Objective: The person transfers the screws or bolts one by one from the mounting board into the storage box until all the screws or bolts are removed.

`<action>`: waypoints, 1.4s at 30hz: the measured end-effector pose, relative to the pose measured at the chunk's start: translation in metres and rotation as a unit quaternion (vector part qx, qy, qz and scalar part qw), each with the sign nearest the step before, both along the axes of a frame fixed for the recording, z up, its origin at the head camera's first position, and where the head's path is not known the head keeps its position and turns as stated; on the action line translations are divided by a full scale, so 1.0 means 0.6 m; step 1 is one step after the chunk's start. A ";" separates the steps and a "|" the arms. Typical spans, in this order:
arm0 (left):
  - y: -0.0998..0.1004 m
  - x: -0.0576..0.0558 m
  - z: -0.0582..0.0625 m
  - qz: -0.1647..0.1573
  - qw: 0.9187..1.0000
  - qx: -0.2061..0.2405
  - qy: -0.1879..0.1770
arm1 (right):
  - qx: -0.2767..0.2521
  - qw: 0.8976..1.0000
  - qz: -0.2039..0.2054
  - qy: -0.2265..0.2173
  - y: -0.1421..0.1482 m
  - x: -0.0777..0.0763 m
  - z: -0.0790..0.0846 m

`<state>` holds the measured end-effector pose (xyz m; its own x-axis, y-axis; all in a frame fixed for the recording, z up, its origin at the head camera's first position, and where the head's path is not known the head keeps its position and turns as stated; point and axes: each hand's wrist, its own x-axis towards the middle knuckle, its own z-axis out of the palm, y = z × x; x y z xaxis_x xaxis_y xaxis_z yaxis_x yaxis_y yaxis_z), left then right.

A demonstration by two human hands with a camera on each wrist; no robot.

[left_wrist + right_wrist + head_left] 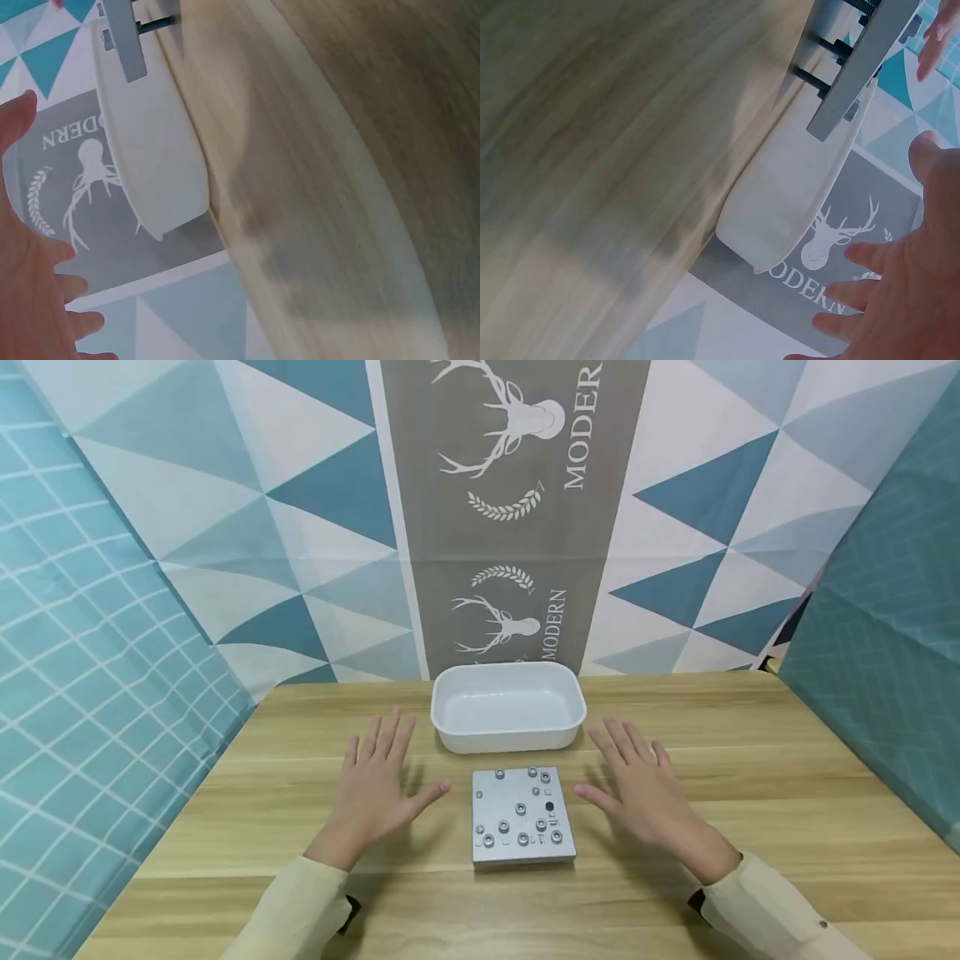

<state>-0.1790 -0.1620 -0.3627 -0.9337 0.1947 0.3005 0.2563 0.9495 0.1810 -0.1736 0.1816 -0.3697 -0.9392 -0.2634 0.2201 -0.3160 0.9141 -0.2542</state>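
A square silver metal plate point(498, 795) lies between my two hands on the table. Several socket head screws point(521, 808) of different sizes sit in it, and one dark screw point(550, 807) is near its right edge. The wrist views show the plate point(864, 71) raised, with dark threaded shanks point(810, 79) below it. To its left, my left hand point(372, 795) is spread with straight fingers and holds nothing. On the other side, my right hand point(647, 797) is spread the same way, apart from the plate.
Behind the plate stands a white rectangular tray point(508, 742). The wooden table point(247, 827) ends just behind the tray at a patterned cloth point(517, 539). Light blue checked cloth point(97, 652) hangs on the left, and a teal cloth point(892, 635) on the right.
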 end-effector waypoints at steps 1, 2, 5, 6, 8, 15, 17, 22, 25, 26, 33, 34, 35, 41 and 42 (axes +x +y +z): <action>0.000 -0.001 0.000 -0.001 1.000 0.000 -0.001 | -0.001 1.000 0.002 0.002 -0.001 0.000 0.000; 0.000 -0.002 0.000 -0.002 1.000 0.000 0.000 | -0.001 1.000 0.003 0.004 -0.002 0.000 0.001; -0.001 -0.008 -0.001 -0.006 1.000 -0.004 0.008 | -0.002 1.000 0.008 0.007 -0.004 0.000 0.003; -0.001 -0.010 -0.001 -0.007 1.000 -0.005 0.013 | 0.000 1.000 0.009 0.007 -0.004 -0.001 0.004; -0.001 -0.014 0.001 -0.008 1.000 -0.008 0.023 | 0.002 1.000 0.011 0.005 -0.005 -0.001 0.006; -0.003 -0.033 0.004 -0.008 1.000 -0.013 0.027 | -0.013 1.000 0.020 0.015 -0.011 -0.010 0.014; -0.003 -0.038 0.005 -0.009 1.000 -0.012 0.018 | -0.013 1.000 0.022 0.017 -0.013 -0.011 0.015; 0.001 -0.055 0.012 -0.014 1.000 -0.005 0.002 | -0.017 0.999 0.030 0.018 -0.016 -0.013 0.019; 0.006 -0.067 0.018 -0.018 1.000 -0.001 -0.004 | -0.017 0.999 0.037 0.020 -0.018 -0.016 0.021; 0.008 -0.071 0.019 -0.018 1.000 0.000 -0.007 | -0.017 0.999 0.041 0.022 -0.018 -0.017 0.022; 0.019 -0.095 0.022 -0.015 0.999 0.010 -0.042 | -0.010 0.996 0.074 0.039 -0.024 -0.022 0.027; 0.020 -0.099 0.021 -0.014 0.999 0.015 -0.049 | -0.008 0.996 0.080 0.040 -0.025 -0.022 0.027; 0.020 -0.102 0.019 -0.014 0.998 0.022 -0.059 | -0.008 0.996 0.085 0.040 -0.027 -0.023 0.027; 0.022 -0.120 0.010 -0.008 0.985 0.121 -0.122 | -0.016 0.994 0.101 0.034 -0.035 -0.024 0.025; 0.022 -0.123 0.009 -0.006 0.982 0.139 -0.130 | -0.017 0.994 0.103 0.032 -0.036 -0.025 0.024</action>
<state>-0.2530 -0.1487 -0.3570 -0.9841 0.1493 0.0963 0.1774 0.8515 0.4934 -0.1884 0.1601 -0.3551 -0.8497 -0.4401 0.2902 -0.5124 0.8191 -0.2579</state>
